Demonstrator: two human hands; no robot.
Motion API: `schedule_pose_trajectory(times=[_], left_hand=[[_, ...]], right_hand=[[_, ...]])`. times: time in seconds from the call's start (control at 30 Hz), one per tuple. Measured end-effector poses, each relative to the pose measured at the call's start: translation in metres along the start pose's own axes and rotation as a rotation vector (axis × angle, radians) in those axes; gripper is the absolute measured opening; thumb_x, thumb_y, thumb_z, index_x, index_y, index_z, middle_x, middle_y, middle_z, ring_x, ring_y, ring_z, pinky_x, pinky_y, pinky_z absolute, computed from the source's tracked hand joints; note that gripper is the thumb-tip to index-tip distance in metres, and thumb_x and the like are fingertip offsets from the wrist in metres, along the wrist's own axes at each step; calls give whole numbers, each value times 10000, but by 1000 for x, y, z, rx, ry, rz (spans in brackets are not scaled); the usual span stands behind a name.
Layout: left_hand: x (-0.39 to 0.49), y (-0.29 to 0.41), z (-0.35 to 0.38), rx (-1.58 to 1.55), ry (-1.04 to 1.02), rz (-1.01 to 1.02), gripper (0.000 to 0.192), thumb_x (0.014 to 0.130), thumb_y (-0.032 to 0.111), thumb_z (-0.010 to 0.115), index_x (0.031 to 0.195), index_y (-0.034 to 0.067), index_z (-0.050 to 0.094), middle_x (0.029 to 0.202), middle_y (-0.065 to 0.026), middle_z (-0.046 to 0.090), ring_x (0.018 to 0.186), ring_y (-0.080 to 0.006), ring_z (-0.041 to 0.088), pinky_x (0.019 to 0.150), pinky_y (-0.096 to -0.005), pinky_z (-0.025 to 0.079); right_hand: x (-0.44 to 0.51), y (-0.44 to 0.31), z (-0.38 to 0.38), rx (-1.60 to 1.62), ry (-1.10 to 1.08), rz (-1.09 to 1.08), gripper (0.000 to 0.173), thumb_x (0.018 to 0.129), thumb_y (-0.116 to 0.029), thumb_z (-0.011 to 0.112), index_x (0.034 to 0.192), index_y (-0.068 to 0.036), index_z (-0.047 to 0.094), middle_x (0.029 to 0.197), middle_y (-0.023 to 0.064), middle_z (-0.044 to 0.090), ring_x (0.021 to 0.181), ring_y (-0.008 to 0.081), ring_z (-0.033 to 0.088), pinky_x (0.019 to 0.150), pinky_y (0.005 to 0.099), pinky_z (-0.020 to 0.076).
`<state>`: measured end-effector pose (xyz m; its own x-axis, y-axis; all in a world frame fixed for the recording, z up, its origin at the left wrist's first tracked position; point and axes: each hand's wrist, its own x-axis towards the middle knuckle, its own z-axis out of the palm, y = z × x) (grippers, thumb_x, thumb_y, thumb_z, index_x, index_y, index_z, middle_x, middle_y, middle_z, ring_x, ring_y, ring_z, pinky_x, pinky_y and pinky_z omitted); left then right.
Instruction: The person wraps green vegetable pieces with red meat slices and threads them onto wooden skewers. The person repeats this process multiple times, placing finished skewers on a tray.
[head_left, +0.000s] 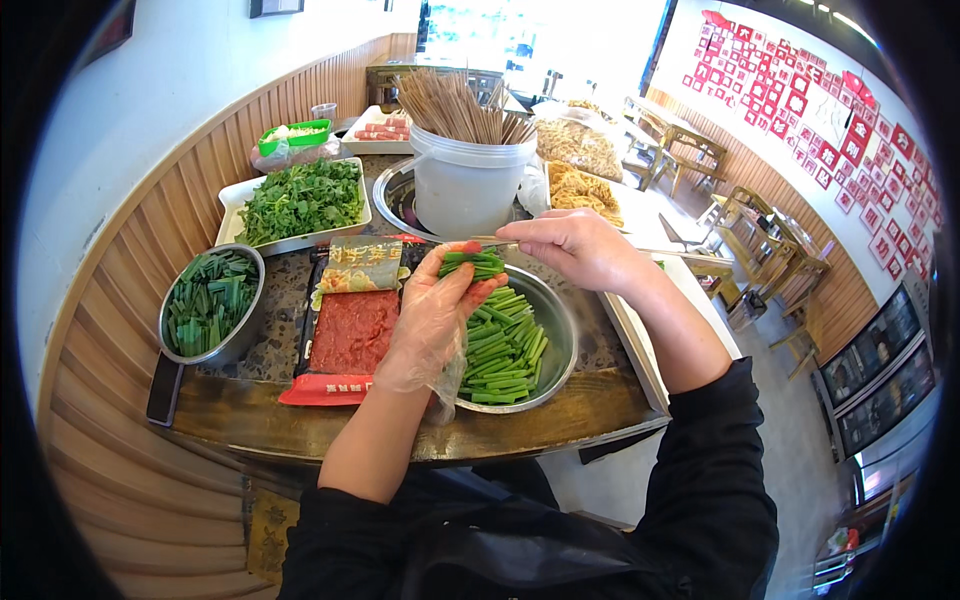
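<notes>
My left hand (435, 315), in a clear plastic glove, grips a small bundle of cut green stems (474, 264); red bits cling to the fingertips. Bare, my right hand (574, 246) pinches a thin wooden skewer (486, 238) that points towards the bundle; whether its tip is in the stems I cannot tell. Below the hands a steel bowl (564, 352) holds more cut green stems (504, 349). Left of my left hand lies a slab of raw red minced meat (352, 330) in an opened printed package (364, 264).
A white bucket (472, 180) of skewers stands behind. A steel bowl of flat green leaves (214, 304), a tray of leafy herbs (304, 201), a phone (163, 390) and a green basket (294, 135) are at left. Yellowish food (583, 191) lies on a tray at right.
</notes>
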<state>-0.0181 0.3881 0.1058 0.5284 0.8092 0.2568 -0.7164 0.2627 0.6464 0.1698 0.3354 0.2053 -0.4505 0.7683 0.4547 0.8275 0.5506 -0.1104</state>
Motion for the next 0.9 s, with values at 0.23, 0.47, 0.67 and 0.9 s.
schedule_pose_trajectory(times=[0.23, 0.47, 0.67, 0.9], left_hand=[[3, -3, -5, -24, -24, -10, 134, 972, 19, 490, 1104, 3, 507, 1120, -114, 568, 969, -276, 646, 872, -331, 571], [3, -1, -3, -17, -5, -5, 116, 960, 8, 507, 1075, 10, 518, 1118, -99, 559, 950, -256, 643, 871, -324, 569], [3, -1, -3, -6, 2, -10, 95, 966, 16, 503, 1060, 4, 511, 1088, -95, 556, 943, -265, 644, 873, -325, 568], [3, -1, -2, 55, 3, -1, 98, 965, 10, 498, 1061, 2, 516, 1079, -91, 555, 963, -245, 622, 883, -330, 565]], right_hand=[[-3, -1, -3, 78, -60, -8, 271, 877, -99, 631, 1145, -110, 672, 925, 124, 695, 833, 264, 673, 738, 343, 536], [-7, -1, -2, 81, -81, 67, 285, 875, -91, 630, 1158, -113, 664, 981, 134, 691, 862, 262, 678, 762, 338, 537], [-9, 0, 2, 126, -96, 83, 283, 875, -103, 634, 1156, -117, 667, 963, 131, 697, 862, 262, 680, 769, 348, 535], [-9, -1, 7, 152, -102, 59, 242, 875, -132, 638, 1111, -99, 681, 973, 153, 694, 877, 302, 678, 769, 366, 540]])
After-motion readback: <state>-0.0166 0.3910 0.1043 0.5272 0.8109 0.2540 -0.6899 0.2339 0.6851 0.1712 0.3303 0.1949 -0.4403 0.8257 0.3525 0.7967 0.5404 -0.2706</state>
